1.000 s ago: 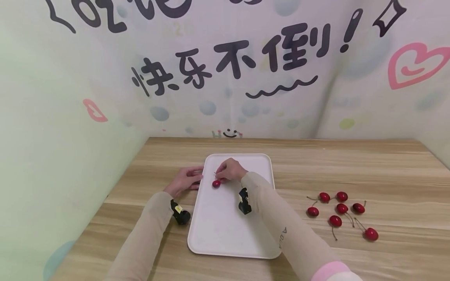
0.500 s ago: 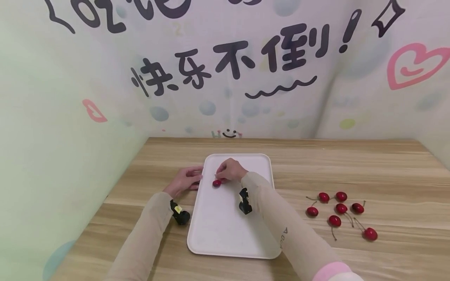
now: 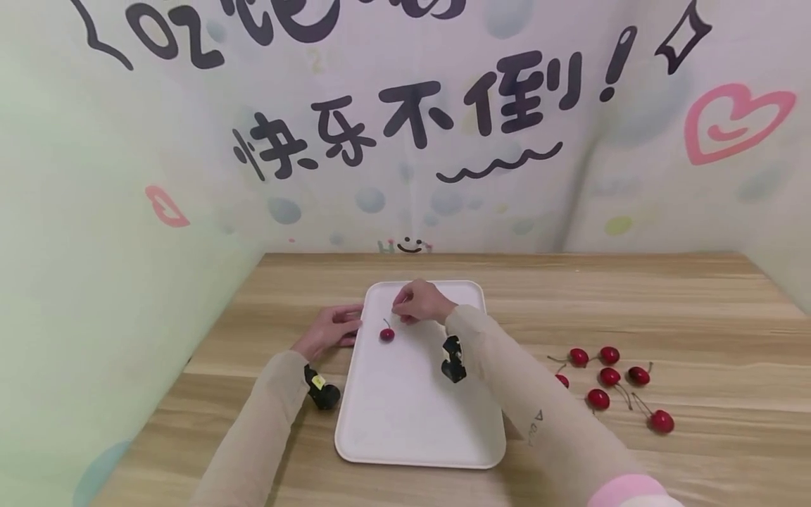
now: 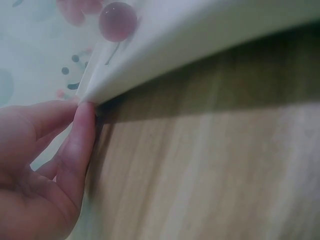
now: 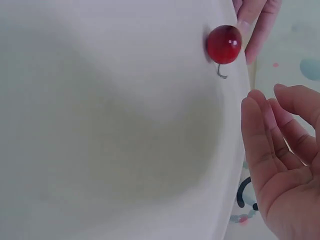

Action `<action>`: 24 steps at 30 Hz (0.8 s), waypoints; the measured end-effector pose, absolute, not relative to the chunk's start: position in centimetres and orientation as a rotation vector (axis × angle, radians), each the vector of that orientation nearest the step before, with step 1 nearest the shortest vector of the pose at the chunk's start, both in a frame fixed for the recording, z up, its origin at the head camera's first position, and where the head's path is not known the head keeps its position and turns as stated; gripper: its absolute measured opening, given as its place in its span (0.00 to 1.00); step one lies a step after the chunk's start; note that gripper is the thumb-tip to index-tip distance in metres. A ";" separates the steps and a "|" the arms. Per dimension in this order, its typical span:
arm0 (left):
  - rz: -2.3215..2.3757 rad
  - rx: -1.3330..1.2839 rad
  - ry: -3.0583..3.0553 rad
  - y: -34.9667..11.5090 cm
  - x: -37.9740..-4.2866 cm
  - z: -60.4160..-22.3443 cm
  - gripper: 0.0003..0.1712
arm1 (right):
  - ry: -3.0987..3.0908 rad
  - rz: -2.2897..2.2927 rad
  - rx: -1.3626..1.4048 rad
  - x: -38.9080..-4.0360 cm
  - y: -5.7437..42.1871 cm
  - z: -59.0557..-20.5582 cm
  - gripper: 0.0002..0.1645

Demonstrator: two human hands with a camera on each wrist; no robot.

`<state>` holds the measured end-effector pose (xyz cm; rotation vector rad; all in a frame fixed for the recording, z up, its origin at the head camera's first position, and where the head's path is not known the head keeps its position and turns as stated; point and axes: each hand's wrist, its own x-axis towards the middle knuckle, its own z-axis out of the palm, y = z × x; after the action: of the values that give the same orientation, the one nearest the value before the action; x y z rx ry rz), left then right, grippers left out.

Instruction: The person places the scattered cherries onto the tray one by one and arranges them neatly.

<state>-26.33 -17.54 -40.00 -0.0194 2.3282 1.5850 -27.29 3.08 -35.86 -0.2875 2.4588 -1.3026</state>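
Note:
A red cherry with a thin stem lies on the upper left part of a white tray. My right hand hovers over the tray just beyond that cherry. In the right wrist view its fingers and thumb are apart with nothing between them, and the cherry sits away from the fingertips. My left hand rests at the tray's left edge, its fingertips touching the rim. The left wrist view shows the left hand's thumb and fingers against the rim, with the cherry just past it.
Several more stemmed cherries lie loose on the wooden table, right of the tray. My right sleeve crosses the tray's right side and partly covers one of them. A printed cloth hangs behind the table.
My right hand has let go of the cherry and moved slightly up and to the right. The cherry stays on the tray, its stem now showing. My left hand keeps its place.

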 end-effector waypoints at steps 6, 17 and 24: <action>1.593 -0.038 2.322 -17.7 -26.2 -40.1 0.25 | 2.418 -1.353 -0.369 -26.7 5.2 -35.1 0.11; 1.620 -0.017 2.300 -17.8 -26.3 -40.3 0.26 | 2.450 -1.366 -0.510 -24.4 13.9 -34.9 0.13; 1.607 -0.016 2.319 -17.7 -26.3 -40.3 0.25 | 2.512 -1.258 -0.482 -22.4 19.5 -35.7 0.14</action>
<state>-26.31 -17.72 -40.32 -0.0158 2.3191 1.6073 -22.45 19.46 -35.69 -0.4815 2.5122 -1.2581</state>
